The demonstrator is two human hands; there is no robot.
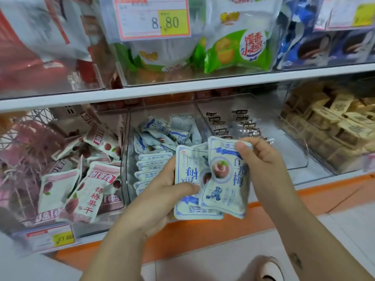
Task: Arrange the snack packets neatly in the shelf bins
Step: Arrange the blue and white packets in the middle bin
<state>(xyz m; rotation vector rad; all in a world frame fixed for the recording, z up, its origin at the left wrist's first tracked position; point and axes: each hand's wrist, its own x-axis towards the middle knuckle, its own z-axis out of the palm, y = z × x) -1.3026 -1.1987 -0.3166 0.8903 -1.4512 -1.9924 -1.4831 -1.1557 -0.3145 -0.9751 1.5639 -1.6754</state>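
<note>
Both my hands hold a small stack of white-and-blue plum snack packets in front of the lower shelf. My left hand grips the stack from the left, thumb across a packet's lower front. My right hand pinches the front packet at its top right corner. Behind them stands a clear middle bin with more of the same blue packets, some stacked flat at the front, others loose at the back.
A left bin holds pink-and-white plum packets. To the right are a clear bin of transparent dark-labelled packets and a bin of tan packets. The upper shelf carries green biscuit bags and an 8.80 price tag. An orange shelf edge runs below.
</note>
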